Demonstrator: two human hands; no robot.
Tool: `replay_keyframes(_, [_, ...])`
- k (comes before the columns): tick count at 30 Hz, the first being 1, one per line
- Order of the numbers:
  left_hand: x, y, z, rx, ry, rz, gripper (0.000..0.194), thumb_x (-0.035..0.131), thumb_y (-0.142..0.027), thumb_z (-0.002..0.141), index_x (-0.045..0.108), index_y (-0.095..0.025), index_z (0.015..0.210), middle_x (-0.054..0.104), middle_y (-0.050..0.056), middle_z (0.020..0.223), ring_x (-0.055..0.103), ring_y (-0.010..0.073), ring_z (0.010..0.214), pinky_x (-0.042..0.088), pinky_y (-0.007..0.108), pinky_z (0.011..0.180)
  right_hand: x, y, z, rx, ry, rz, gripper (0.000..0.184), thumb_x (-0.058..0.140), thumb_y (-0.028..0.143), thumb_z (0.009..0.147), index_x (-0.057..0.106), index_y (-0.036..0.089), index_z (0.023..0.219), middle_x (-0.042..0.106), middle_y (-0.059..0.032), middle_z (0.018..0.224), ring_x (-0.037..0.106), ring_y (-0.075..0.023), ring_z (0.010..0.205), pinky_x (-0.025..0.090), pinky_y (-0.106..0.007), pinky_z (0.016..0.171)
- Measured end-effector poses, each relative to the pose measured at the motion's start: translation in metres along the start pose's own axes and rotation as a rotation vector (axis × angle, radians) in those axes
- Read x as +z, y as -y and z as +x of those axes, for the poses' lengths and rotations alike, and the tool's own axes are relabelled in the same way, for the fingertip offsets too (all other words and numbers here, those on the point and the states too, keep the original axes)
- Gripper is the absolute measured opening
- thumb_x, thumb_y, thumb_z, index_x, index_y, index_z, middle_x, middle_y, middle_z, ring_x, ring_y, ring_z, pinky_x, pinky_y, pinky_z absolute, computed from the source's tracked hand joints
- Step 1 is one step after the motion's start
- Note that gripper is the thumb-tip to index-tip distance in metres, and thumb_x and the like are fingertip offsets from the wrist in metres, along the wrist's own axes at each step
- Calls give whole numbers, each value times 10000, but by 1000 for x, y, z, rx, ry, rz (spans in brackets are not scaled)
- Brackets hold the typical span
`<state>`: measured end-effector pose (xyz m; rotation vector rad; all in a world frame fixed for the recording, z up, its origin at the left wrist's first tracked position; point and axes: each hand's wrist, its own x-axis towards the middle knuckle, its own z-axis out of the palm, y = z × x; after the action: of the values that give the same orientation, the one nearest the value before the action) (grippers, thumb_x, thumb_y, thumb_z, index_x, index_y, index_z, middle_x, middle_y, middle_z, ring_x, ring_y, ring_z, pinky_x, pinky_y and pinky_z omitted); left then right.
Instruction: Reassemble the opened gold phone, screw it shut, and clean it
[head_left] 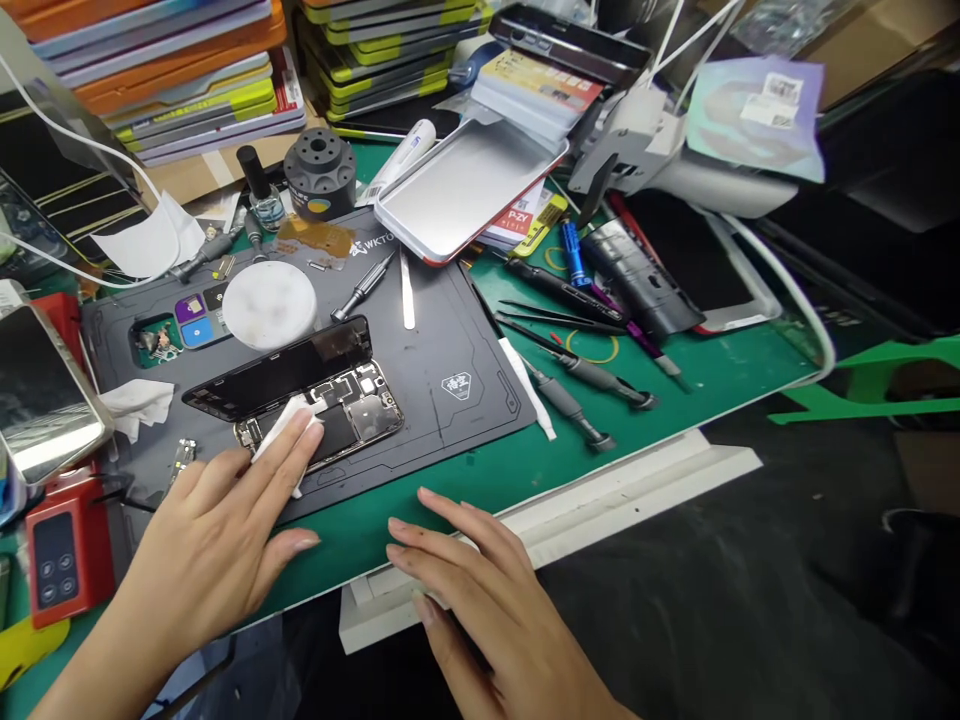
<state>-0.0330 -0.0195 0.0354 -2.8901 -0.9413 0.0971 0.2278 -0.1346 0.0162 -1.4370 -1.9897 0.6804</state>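
Note:
An opened phone (364,415) lies on the dark grey work mat (420,440). Its screen (292,365) is tilted up along the far edge, and circuit boards and the black battery show inside. With the fingers of my left hand (217,530) stretched out, I press a folded white tissue (296,412) onto the phone's inside. The thumb stands apart, not gripping. My right hand (487,600) hovers at the table's front edge, fingers spread and holding nothing. Behind the phone sits a round white lidded tub or pad (270,305).
Right of the mat lie screwdrivers (574,405), tweezers (559,315) and a tablet (709,255). A white metal tray (469,185) overlaps the mat's back edge. A red device (67,550) and crumpled tissue (139,405) are at left. Stacked trays (180,70) stand behind.

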Motion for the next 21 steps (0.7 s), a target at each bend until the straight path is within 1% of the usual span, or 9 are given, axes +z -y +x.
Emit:
replay_keyframes(3, [-3, -4, -7, -14, 18, -6, 688, 349, -420, 1143, 255, -48, 1714, 400, 129, 1739, 515, 312, 959, 396, 456, 818, 1, 0, 0, -16, 9, -8, 476, 520, 3, 957, 606, 196, 1384, 715, -6, 1428, 401, -189, 1558, 308, -391, 1267])
replay_keyframes(6, [-5, -12, 3, -4, 16, 11, 697, 313, -432, 1151, 238, -28, 1714, 376, 124, 1749, 511, 306, 969, 399, 448, 802, 1, 0, 0, -40, 27, -15, 476, 519, 8, 963, 600, 192, 1395, 712, -10, 1435, 394, -198, 1564, 300, -401, 1275])
replay_keyframes(8, [-6, -15, 14, 8, 20, 14, 690, 281, -437, 1157, 283, -7, 1696, 395, 117, 1740, 514, 303, 991, 407, 443, 793, 2, 1, -1, -55, 35, -27, 462, 526, 20, 971, 600, 190, 1394, 714, -16, 1431, 400, -202, 1561, 298, -403, 1279])
replay_keyframes(10, [-6, -16, 19, 2, 26, 9, 671, 254, -435, 1161, 353, -15, 1674, 427, 105, 1725, 520, 296, 1009, 416, 436, 793, 2, 0, -3, -64, 33, -42, 429, 537, 48, 989, 601, 184, 1390, 715, -29, 1428, 411, -205, 1554, 306, -398, 1277])
replay_keyframes(13, [-6, -15, 8, -62, 21, 33, 644, 266, -422, 1160, 404, -44, 1662, 433, 108, 1721, 524, 291, 998, 426, 438, 811, 2, -2, -6, -60, 24, -58, 396, 536, 84, 1013, 603, 172, 1393, 717, -40, 1420, 429, -207, 1542, 312, -381, 1274])
replay_keyframes(17, [-6, -15, -16, -141, 44, 55, 659, 315, -436, 1148, 381, -42, 1672, 389, 125, 1742, 521, 308, 989, 420, 452, 821, 4, -4, -6, -72, 22, -58, 402, 534, 77, 1012, 609, 181, 1393, 722, -26, 1414, 450, -202, 1529, 305, -372, 1279])
replay_keyframes(19, [-5, -16, -15, -131, 31, 24, 656, 315, -439, 1148, 400, -41, 1663, 398, 122, 1739, 524, 305, 980, 416, 448, 825, 4, -2, -6, -67, 37, -55, 414, 545, 67, 1004, 610, 192, 1393, 714, -24, 1431, 446, -209, 1541, 309, -389, 1283])
replay_keyframes(21, [-4, -15, -3, -95, -4, -13, 645, 299, -436, 1153, 430, -43, 1648, 425, 111, 1726, 531, 298, 984, 415, 441, 836, 4, -1, -6, -66, 59, -59, 430, 563, 65, 996, 606, 197, 1403, 704, -26, 1451, 440, -222, 1553, 316, -409, 1285])
